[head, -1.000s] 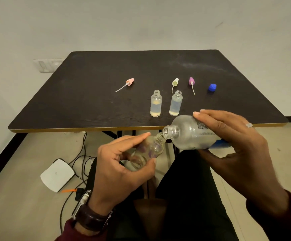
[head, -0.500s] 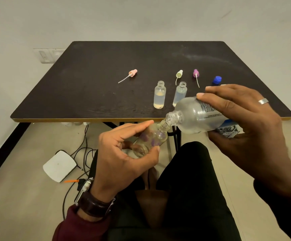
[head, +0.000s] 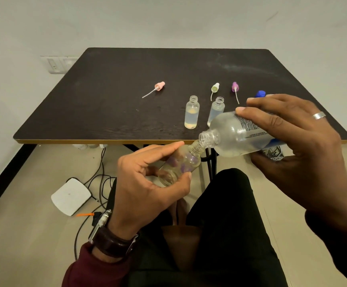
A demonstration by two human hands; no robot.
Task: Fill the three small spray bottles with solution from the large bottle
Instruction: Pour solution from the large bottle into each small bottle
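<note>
Our right hand hides most of the large bottle; its label print is too small to read. Its grip tilts that bottle's mouth onto the small spray bottle, gripped by our left hand below the worktop edge.

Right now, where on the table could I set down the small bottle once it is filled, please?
The near-left of the table, left of the two filled bottles and in front of the pink sprayer, is bare. The right side is crowded: yellow sprayer, purple sprayer, blue cap.
</note>
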